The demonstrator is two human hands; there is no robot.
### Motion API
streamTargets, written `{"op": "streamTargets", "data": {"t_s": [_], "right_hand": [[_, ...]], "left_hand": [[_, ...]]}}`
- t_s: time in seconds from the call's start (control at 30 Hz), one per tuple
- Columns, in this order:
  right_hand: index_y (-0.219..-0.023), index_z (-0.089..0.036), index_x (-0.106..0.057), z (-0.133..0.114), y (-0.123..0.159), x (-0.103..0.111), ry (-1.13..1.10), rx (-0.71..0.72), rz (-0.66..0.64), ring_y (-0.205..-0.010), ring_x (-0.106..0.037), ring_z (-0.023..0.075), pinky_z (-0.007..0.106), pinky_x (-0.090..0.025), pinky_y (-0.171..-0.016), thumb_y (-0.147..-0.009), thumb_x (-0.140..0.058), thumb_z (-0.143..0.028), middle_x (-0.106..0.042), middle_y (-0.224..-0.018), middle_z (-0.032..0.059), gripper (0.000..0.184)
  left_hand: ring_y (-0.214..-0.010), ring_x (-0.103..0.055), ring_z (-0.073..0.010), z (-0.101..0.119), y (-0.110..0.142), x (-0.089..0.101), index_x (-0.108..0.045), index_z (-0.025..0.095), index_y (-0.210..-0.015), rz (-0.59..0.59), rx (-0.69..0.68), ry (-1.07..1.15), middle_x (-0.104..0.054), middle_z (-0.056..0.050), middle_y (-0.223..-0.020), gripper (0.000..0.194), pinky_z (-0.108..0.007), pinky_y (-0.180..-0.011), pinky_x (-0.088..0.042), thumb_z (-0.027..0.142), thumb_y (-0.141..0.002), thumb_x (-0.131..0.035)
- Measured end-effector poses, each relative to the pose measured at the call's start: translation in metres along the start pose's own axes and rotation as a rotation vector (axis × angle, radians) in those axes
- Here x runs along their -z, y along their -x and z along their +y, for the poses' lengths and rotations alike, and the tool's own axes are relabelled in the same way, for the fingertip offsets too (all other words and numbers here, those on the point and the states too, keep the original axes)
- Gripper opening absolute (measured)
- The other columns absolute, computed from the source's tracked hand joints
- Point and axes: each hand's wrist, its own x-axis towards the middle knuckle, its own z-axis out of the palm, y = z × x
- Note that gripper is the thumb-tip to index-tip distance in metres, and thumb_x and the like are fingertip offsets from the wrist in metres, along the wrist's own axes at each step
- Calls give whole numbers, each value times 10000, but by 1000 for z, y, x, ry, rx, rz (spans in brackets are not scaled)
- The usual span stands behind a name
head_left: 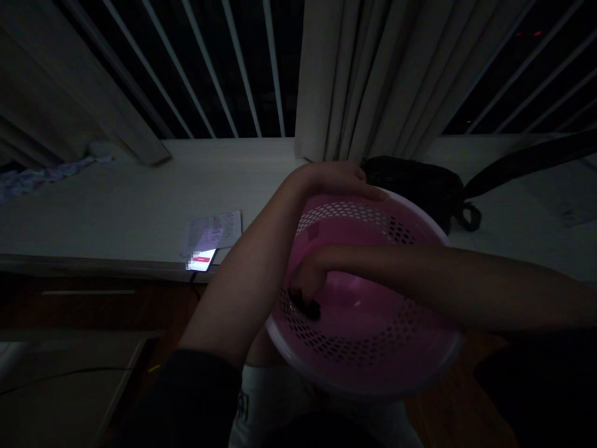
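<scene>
A round pink plastic basket (368, 298) with rows of holes in its wall is tipped toward me above my lap. My left hand (347, 177) is closed over its far rim, thumb along the inner edge and the other fingers partly hidden outside. Deep inside, my right hand (308, 277) is closed on a small dark thing (306, 307) against the left wall. In this dim light its kind cannot be made out; it looks soft, like a dark cloth. My right forearm crosses over the basket's near-right rim.
A pale window ledge (135, 205) runs behind the basket. On it lie a sheet of paper (224, 230), a lit phone (201, 260) with a cable, a black bag (415, 183) with a strap, and patterned cloth (46, 177). Curtains (349, 74) hang before window bars.
</scene>
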Motion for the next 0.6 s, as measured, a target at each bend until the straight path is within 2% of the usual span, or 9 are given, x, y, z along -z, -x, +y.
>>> {"op": "streamTargets", "data": {"t_s": [0.1,0.23,0.37,0.53,0.57,0.6], "right_hand": [[-695,-89,-652,-2,3,0,100,-7,-4,-614,-537,78,213,-426,-619,-719,-538,-55,-587,-658,-11,122],[-701,-97,-655,-2,3,1,50,4,-13,-619,-543,77,214,-428,-624,-714,-550,-67,-597,-670,-18,110],[-672,-90,-624,4,-6,-2,92,11,39,-585,-510,68,212,-419,-610,-677,-575,-49,-560,-631,-25,65],[-651,-128,-586,25,-31,-13,189,9,-131,-541,-479,78,224,-417,-546,-619,-616,-61,-540,-616,-28,79],[-634,-133,-577,29,-35,-15,189,31,-92,-532,-474,76,221,-418,-536,-610,-624,-70,-537,-608,-31,82],[-610,-134,-565,32,-38,-17,173,65,8,-525,-469,72,215,-420,-530,-607,-629,-80,-531,-598,-33,84]], "left_hand": [[-838,-518,-188,0,0,0,-662,189,-966,-2,9,8,-594,-18,-836,428,-268,-691,-349,474,-679,-525],[-834,-515,-186,1,0,-1,-664,203,-950,5,17,32,-602,-12,-827,406,-264,-679,-347,468,-674,-530],[-837,-524,-192,1,0,-1,-670,196,-962,6,-1,28,-608,-18,-837,433,-273,-691,-351,488,-673,-534],[-814,-530,-188,-1,-1,-2,-675,175,-965,12,-27,20,-610,-26,-833,468,-275,-681,-350,513,-676,-531],[-814,-531,-189,-1,-2,-2,-675,174,-963,16,-34,18,-611,-25,-830,470,-275,-680,-349,517,-676,-530],[-818,-531,-190,-2,-2,-2,-674,174,-964,18,-40,16,-611,-24,-827,471,-275,-683,-347,518,-676,-530]]}}
